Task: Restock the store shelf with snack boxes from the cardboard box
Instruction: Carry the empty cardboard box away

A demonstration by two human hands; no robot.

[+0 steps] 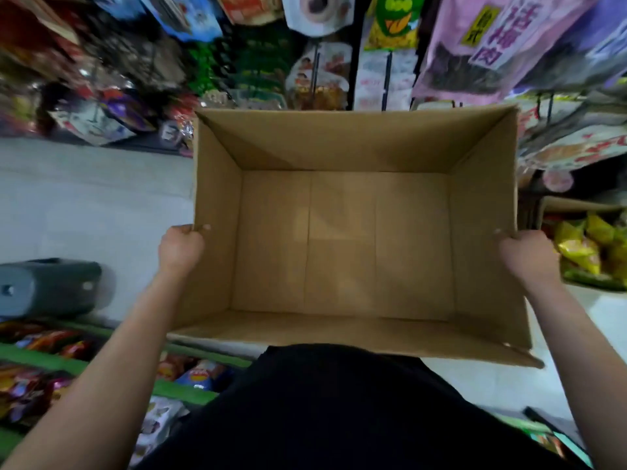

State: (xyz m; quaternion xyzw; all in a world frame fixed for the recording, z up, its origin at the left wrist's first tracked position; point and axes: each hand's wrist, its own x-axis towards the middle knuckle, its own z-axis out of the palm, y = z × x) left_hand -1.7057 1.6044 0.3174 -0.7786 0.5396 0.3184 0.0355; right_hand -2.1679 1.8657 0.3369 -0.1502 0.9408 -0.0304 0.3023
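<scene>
Both bare forearms extend forward and slightly inward from the lower corners of the view, roughly symmetrical, elbows out of frame. The left hand (181, 247) is raised with its back toward the camera; its fingers curl over the left rim of the cardboard box (342, 239), fingertips showing on the inner face. The right hand (527, 254) grips the right rim at a matching height, fingers wrapped over the edge. Both wrists are nearly straight. The torso, in dark clothing, fills the lower centre between the arms.
</scene>
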